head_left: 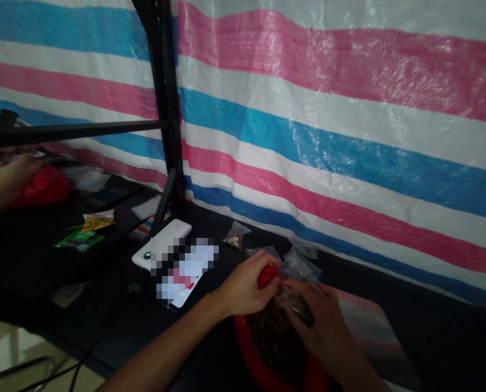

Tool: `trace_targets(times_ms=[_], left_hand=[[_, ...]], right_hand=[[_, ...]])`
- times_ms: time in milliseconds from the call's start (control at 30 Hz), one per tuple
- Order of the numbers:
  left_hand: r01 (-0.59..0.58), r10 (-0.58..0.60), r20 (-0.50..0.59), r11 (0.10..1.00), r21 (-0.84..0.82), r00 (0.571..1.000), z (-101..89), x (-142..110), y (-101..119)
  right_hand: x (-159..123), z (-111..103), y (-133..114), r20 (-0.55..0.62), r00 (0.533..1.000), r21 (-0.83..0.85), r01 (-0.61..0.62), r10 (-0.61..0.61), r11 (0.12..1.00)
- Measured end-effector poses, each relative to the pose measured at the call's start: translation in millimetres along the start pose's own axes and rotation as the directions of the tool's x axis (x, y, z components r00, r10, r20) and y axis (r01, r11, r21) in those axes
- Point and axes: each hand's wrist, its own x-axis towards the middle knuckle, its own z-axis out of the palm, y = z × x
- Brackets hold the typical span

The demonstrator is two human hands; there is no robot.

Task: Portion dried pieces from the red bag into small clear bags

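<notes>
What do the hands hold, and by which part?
The left hand grips a bunched red plastic end; the right hand holds a clear bag of dark material near its top.

The black table (431,332) has on it a red bag (243,337), a white box (163,242), a small plastic bag (235,237), a green packet (79,240) and a yellow packet (98,220).
</notes>
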Motion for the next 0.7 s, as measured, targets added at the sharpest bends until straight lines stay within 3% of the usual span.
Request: trace_targets(times_ms=[400,600,700], left_hand=[[-0.068,0.060,0.094,0.994,0.088,0.994,-14.4,-3.4,11.3],[-0.109,0.093,0.130,0.986,0.125,0.987,-16.4,-2.1,9.9],[-0.167,0.152,0.109,0.975,0.147,0.982,-16.0,-1.9,5.7]], right_hand=[[2.6,-6.0,-10.8,0.013,0.997,0.086,-0.071,0.070,0.994],[1.1,-3.3,-7.0,-0.011,0.991,0.247,-0.128,0.135,0.961],[1.4,2.0,-4.5,-0.062,0.972,0.358,-0.189,0.225,0.914]])
